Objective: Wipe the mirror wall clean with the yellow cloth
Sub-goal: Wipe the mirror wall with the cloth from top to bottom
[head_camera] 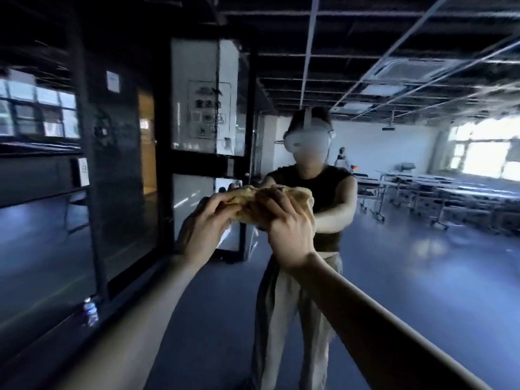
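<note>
Both hands, left hand [209, 220] and right hand [284, 220], fingers clenched on the bunched yellow cloth [250, 202] against the mirror wall [408, 249] (soft, light, floppy; keep it wadded in the palm).

1. The cloth [253, 205] is soft yellow fabric, crumpled and matt.
2. The mirror wall [394, 249] is smooth and glossy, reflecting the room.
3. At seven o'clock, a bottle [90, 311] of clear, shiny plastic.
4. At ten o'clock, a sheet of paper [113, 81], white and matt, on dark glossy glass.
</note>
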